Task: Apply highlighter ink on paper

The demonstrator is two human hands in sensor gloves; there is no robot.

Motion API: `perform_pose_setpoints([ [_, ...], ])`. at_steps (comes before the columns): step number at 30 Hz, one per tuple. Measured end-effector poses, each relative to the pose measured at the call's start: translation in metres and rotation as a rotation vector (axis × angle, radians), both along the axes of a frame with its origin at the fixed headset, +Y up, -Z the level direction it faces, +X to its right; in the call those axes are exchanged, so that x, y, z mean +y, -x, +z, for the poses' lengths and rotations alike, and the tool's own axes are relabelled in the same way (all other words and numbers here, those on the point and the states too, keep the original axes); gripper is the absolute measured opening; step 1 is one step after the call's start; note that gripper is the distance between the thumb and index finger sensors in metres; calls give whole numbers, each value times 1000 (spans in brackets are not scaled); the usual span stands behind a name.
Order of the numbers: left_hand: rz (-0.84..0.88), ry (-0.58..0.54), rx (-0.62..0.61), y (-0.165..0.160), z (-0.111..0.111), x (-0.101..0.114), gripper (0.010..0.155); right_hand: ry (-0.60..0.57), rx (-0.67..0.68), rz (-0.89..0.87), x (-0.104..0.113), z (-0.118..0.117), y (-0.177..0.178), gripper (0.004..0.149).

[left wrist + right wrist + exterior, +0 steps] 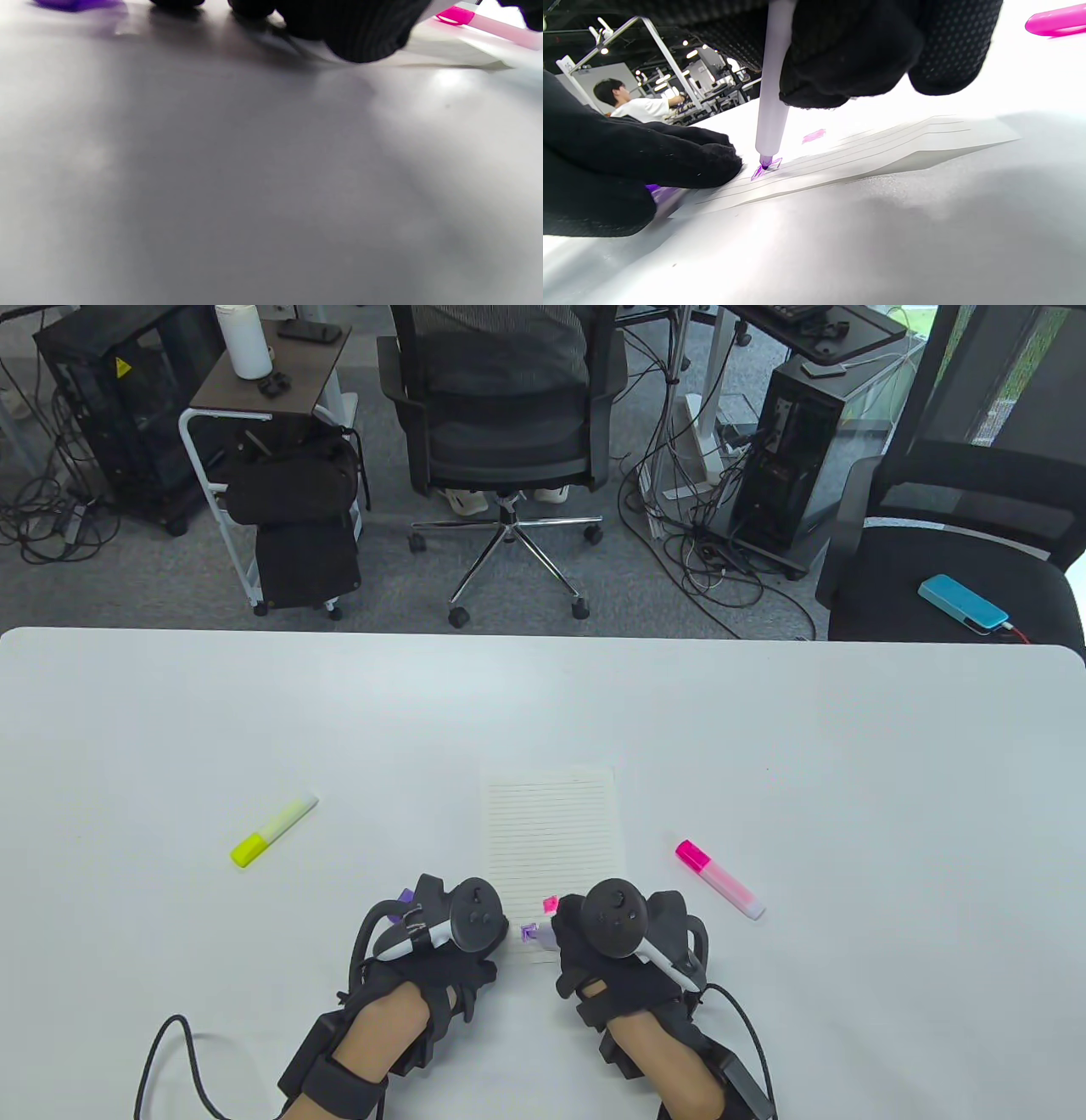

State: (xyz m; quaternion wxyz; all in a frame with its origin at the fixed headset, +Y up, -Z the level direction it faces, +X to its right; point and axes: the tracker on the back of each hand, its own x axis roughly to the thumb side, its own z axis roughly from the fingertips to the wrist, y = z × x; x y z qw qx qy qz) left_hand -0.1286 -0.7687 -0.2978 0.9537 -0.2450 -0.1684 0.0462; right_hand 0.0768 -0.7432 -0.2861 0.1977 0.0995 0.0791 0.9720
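Lower centre of frame: right hand (612,937) grips purple highlighter (772,106), tip on paper (551,831). Left hand (441,933) fingers flat, pinning sheet. We advise light, even strokes.

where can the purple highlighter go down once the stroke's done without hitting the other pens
Bare table lies right of the pink highlighter, and between the yellow highlighter and the lined paper. It is crowded at the paper's near edge, where the left hand, right hand and purple highlighter meet.
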Motion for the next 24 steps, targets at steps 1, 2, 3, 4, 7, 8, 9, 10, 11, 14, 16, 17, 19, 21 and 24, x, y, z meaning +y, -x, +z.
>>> perform_pose_setpoints([
  [1,0,0,0,0,0,0,64,2,0,0,0,0,0,38],
  [2,1,0,0,0,0,0,64,7,2,-1,0,0,0,38],
  [3,0,0,0,0,0,0,64,13,2,4,1,0,0,38],
  [4,0,0,0,0,0,0,64,23,3,8,1,0,0,38],
  [7,-1,0,-1,0,0,0,64,52,14,19,4,2,0,38],
  [8,-1,0,-1,0,0,0,64,34,11,19,4,2,0,38],
  [9,-2,0,-1,0,0,0,64,24,9,12,3,2,0,38],
  [10,-1,0,-1,0,0,0,64,10,-1,8,1,2,0,38],
  [11,-1,0,0,0,0,0,64,-1,-5,7,0,1,0,38],
  [14,0,1,0,0,0,0,64,0,-8,5,0,0,-1,38],
  [16,0,1,0,0,0,0,64,17,-5,12,1,0,-1,38],
  [17,0,1,0,0,0,0,64,43,-2,15,2,1,-1,38],
  [19,0,1,0,0,0,0,64,55,6,22,3,2,-1,38],
  [21,-1,0,0,0,0,0,64,33,3,21,3,2,-1,38],
  [24,0,1,1,0,0,0,64,4,-11,12,0,0,-1,38],
])
